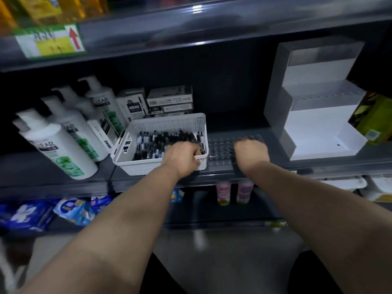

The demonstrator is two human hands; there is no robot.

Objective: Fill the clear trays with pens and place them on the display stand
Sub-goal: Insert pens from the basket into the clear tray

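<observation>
Clear tray (pixel 220 148) beside basket (pixel 169 122) of pens (pixel 152 143)

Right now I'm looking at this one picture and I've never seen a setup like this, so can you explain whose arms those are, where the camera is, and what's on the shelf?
There is no machine here. A person wears a wide-angle camera on their head, so you look down along their own two bare arms at a shop shelf. The left hand reaches into a white basket full of black pens. Its fingers are curled down among them, but a grip on a pen is too blurred to confirm. The right hand rests on a clear tray with rows of round holes, just right of the basket. Its fingers are hidden. Further right stands a white stepped display stand. White pump bottles stand on the left, and small boxes sit behind the basket.
</observation>
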